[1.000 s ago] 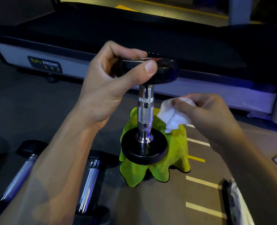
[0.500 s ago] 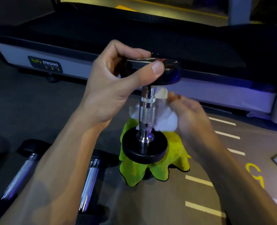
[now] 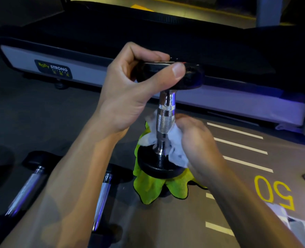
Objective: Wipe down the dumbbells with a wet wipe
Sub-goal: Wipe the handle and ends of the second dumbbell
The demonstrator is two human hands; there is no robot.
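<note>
A dumbbell [image 3: 165, 120] with black round ends and a knurled chrome handle stands upright, its lower end over a lime-green cloth [image 3: 148, 187]. My left hand [image 3: 130, 97] grips its top end from the left, thumb across the front. My right hand [image 3: 196, 142] holds a white wet wipe [image 3: 176, 142] wrapped around the lower part of the handle, just above the bottom end. Part of the wipe shows behind the handle on the left.
Two more dumbbells [image 3: 25, 190] [image 3: 102, 196] lie on the dark floor at lower left. A treadmill base [image 3: 87, 68] runs across the back. White lines and a yellow "50" [image 3: 273, 192] mark the floor on the right. A pale packet [image 3: 298, 228] lies at lower right.
My right hand brought the wipe from beside the handle onto it, then slid it down toward the bottom end. My left hand kept its hold on the top.
</note>
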